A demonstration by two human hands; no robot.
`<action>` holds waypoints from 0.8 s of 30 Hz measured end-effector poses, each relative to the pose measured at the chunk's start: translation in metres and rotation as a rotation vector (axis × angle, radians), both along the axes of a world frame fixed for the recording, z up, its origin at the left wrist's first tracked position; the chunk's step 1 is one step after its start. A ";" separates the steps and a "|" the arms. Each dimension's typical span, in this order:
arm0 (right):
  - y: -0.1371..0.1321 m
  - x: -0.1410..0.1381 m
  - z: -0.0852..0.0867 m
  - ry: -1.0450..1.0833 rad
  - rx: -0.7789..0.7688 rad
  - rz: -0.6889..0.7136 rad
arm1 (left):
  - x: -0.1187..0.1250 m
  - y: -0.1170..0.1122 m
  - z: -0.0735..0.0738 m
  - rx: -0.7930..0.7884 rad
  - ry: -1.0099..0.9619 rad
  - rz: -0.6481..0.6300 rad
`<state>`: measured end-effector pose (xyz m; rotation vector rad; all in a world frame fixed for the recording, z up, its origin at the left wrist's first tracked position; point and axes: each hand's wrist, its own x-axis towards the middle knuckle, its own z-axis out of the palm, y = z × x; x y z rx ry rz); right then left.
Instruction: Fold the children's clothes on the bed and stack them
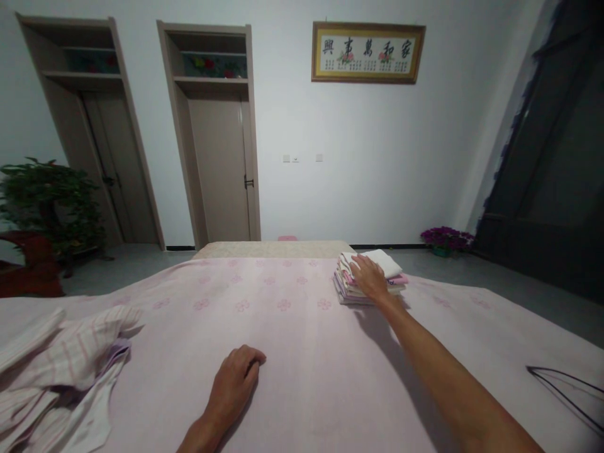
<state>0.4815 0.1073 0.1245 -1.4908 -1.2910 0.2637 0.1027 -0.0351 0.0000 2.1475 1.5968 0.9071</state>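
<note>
My right hand (369, 275) reaches far forward and lies on a neat stack of folded clothes (352, 296), fingers spread over the white folded piece (384, 261) on top. Pink, cream and purple edges show in the layers below. My left hand (237, 374) rests palm down on the pink flowered bedsheet (302, 390), holding nothing, its fingers loosely bent and partly hidden. At the left lies a loose heap of clothes (75, 352), with pink-striped, white and purple fabric crumpled together, well apart from my left hand.
A thin black wire object, seemingly a clothes hanger (557, 393), lies at the right edge of the sheet. Beyond the sheet are a beige surface (278, 250), a pink stool top (287, 238), purple flowers (446, 239) and a leafy plant (44, 201). Two doors stand behind.
</note>
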 end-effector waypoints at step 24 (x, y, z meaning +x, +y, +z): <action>-0.160 -0.098 -0.135 -0.833 -0.328 0.307 | -0.100 -0.005 0.029 0.324 0.182 0.513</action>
